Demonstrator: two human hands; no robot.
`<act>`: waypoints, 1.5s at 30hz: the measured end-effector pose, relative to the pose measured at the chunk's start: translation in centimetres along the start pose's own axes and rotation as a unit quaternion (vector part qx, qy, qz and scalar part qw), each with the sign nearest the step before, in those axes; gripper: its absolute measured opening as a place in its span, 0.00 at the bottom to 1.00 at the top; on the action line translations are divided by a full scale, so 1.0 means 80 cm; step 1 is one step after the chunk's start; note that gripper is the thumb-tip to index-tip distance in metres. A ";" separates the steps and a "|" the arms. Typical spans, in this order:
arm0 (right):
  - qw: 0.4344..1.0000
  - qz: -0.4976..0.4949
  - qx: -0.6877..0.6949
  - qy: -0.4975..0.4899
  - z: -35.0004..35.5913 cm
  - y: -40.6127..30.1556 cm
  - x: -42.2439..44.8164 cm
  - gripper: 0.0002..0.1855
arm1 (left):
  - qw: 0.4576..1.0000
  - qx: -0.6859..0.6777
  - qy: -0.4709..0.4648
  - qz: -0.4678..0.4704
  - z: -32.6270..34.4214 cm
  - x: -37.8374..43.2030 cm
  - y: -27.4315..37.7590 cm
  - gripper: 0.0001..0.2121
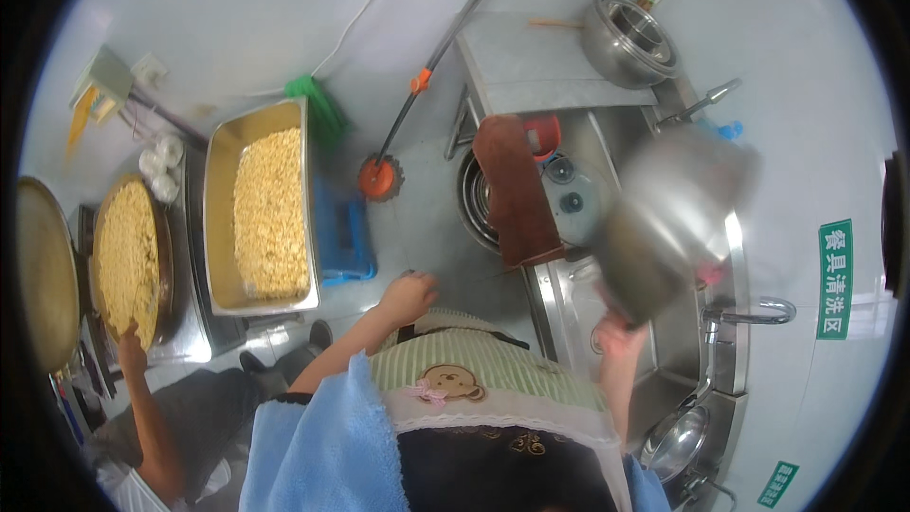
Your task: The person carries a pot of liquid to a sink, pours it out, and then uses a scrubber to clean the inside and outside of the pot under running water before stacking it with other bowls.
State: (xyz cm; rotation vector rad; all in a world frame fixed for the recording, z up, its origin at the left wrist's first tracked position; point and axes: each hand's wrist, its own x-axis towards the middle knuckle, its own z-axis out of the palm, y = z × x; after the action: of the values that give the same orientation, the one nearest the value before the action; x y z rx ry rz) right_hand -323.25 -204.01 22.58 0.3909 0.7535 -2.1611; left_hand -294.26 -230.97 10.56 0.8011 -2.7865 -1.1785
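My right hand [617, 334] grips the rim of a large stainless steel pot [665, 206], blurred by motion, which is tilted over the sink. My left hand [414, 296] hangs in front of my apron with its fingers curled; its palm is hidden, so whether it holds anything does not show. Left of the pot, a reddish-brown rubbery sheet or sleeve [517, 192] lies draped across the sink's near edge. It partly covers nested steel bowls [472, 195]. Close by are a red plastic container [546, 137] and a clear lid-like item [579, 192] with dark knobs.
A curved faucet [757, 311] juts over the sink [579, 320]. Stacked steel basins [625, 43] stand on the counter [540, 60]. A long-handled brush [379, 176] leans by the wall. At left, a co-worker's hand [130, 348] reaches a food-filled pan [130, 263] beside a deep steel tray [220, 242].
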 end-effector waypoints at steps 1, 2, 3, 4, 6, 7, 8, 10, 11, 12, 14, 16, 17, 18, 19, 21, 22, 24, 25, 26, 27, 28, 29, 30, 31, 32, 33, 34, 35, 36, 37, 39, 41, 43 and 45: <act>0.985 0.044 0.046 -0.158 -0.013 -0.017 -0.010 0.25 | 1.000 -0.011 0.002 0.004 0.010 -0.005 0.004 0.09; 0.963 0.077 0.087 -0.243 -0.024 -0.032 -0.021 0.28 | 1.000 0.006 -0.021 -0.001 0.019 -0.010 0.008 0.10; 0.948 0.099 0.135 -0.272 -0.031 -0.043 -0.024 0.28 | 0.998 0.035 -0.045 -0.025 0.028 -0.016 0.012 0.10; 0.929 0.124 0.181 -0.298 -0.035 -0.053 -0.029 0.29 | 0.999 0.023 -0.032 -0.020 0.035 -0.023 0.014 0.10; 0.913 0.157 0.227 -0.302 -0.036 -0.063 -0.031 0.31 | 0.993 0.024 -0.085 -0.078 0.045 -0.039 0.016 0.11; 0.923 0.142 0.223 -0.280 -0.035 -0.066 -0.031 0.31 | 0.993 0.029 -0.078 -0.085 0.049 -0.049 0.016 0.11; 0.918 0.164 0.199 -0.300 -0.034 -0.063 -0.028 0.32 | 0.991 0.032 -0.075 -0.106 0.052 -0.059 0.014 0.11; 0.918 0.200 0.113 -0.322 -0.027 -0.052 -0.017 0.30 | 0.989 0.025 -0.060 -0.133 0.057 -0.082 0.007 0.12; 0.911 0.227 0.082 -0.335 -0.020 -0.043 -0.009 0.28 | 0.984 0.026 -0.059 -0.166 0.060 -0.094 0.002 0.13; 0.932 0.205 0.026 -0.298 -0.014 -0.034 -0.001 0.27 | 0.986 0.016 -0.028 -0.165 0.064 -0.105 -0.004 0.13; 0.934 0.202 -0.039 -0.292 0.005 -0.012 0.013 0.25 | 0.968 -0.004 -0.074 -0.242 0.074 -0.129 -0.013 0.14; 0.915 0.213 -0.277 -0.201 0.027 0.019 0.020 0.22 | 0.960 -0.010 -0.064 -0.272 0.086 -0.154 -0.021 0.14; 0.899 0.199 -0.345 -0.183 0.041 0.042 0.028 0.20 | 0.949 -0.006 -0.082 -0.303 0.092 -0.165 -0.025 0.15; 0.887 0.237 -0.370 -0.143 0.054 0.066 0.036 0.18 | 0.950 -0.015 -0.056 -0.308 0.098 -0.178 -0.026 0.15; 0.869 0.289 -0.375 -0.141 0.063 0.094 0.043 0.16 | 0.946 -0.021 -0.062 -0.319 0.102 -0.189 -0.030 0.14; 0.822 0.358 -0.433 -0.097 0.071 0.146 0.055 0.12 | 0.956 -0.029 -0.018 -0.292 0.111 -0.207 -0.032 0.11; 0.811 0.426 -0.395 -0.062 0.071 0.172 0.057 0.11 | 0.952 -0.044 0.010 -0.302 0.115 -0.216 -0.032 0.10; 0.788 0.522 -0.320 -0.060 0.059 0.220 0.053 0.07 | 0.937 -0.098 -0.005 -0.335 0.119 -0.232 -0.036 0.12; 0.782 0.557 -0.275 -0.047 0.053 0.242 0.053 0.06 | 0.923 -0.104 -0.014 -0.370 0.122 -0.237 -0.040 0.13; 0.782 0.546 -0.298 -0.023 0.046 0.256 0.051 0.06 | 0.927 -0.127 -0.019 -0.353 0.125 -0.242 -0.044 0.14; 0.779 0.554 -0.291 -0.025 0.040 0.268 0.053 0.07 | 0.919 -0.146 -0.009 -0.365 0.129 -0.245 -0.049 0.15; 0.779 0.539 -0.321 0.016 0.035 0.276 0.058 0.07 | 0.904 -0.157 -0.005 -0.397 0.133 -0.248 -0.054 0.15; 0.769 0.564 -0.302 0.007 0.028 0.283 0.064 0.10 | 0.893 -0.186 0.001 -0.410 0.138 -0.251 -0.060 0.15; 0.760 0.586 -0.281 -0.002 0.023 0.291 0.073 0.12 | 0.893 -0.193 0.022 -0.406 0.144 -0.253 -0.066 0.15; 0.760 0.586 -0.280 0.007 0.017 0.300 0.082 0.12 | 0.881 -0.191 0.012 -0.432 0.150 -0.255 -0.073 0.15; 0.768 0.578 -0.273 0.041 0.010 0.306 0.092 0.17 | 0.884 -0.210 0.010 -0.418 0.155 -0.257 -0.080 0.15; 0.773 0.577 -0.256 0.069 0.001 0.312 0.102 0.23 | 0.878 -0.219 0.033 -0.425 0.162 -0.259 -0.086 0.15; 0.778 0.564 -0.263 0.084 -0.009 0.318 0.116 0.23 | 0.869 -0.210 0.046 -0.446 0.167 -0.260 -0.092 0.15; 0.799 0.537 -0.253 0.091 -0.021 0.324 0.132 0.21 | 0.868 -0.223 0.057 -0.441 0.173 -0.262 -0.097 0.15; 0.820 0.526 -0.213 0.071 -0.034 0.328 0.147 0.19 | 0.869 -0.232 0.060 -0.433 0.178 -0.263 -0.101 0.15; 0.822 0.505 -0.240 0.106 -0.049 0.334 0.165 0.19 | 0.864 -0.227 0.053 -0.446 0.182 -0.265 -0.105 0.15; 0.855 0.455 -0.183 0.171 -0.083 0.349 0.208 0.21 | 0.862 -0.229 0.038 -0.450 0.191 -0.270 -0.112 0.15; 0.870 0.412 -0.169 0.213 -0.116 0.366 0.260 0.22 | 0.843 -0.231 0.048 -0.484 0.199 -0.278 -0.118 0.16; 0.900 0.351 -0.143 0.217 -0.150 0.378 0.312 0.22 | 0.837 -0.211 0.034 -0.504 0.206 -0.291 -0.125 0.16; 0.915 0.279 -0.160 0.245 -0.186 0.394 0.366 0.23 | 0.837 -0.178 0.010 -0.517 0.213 -0.308 -0.134 0.16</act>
State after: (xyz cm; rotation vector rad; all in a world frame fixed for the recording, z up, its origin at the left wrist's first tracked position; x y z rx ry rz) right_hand -317.13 -227.76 -15.72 0.8734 1.0940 -1.3805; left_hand -271.48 -214.51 -4.40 2.3336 -1.8817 -1.6327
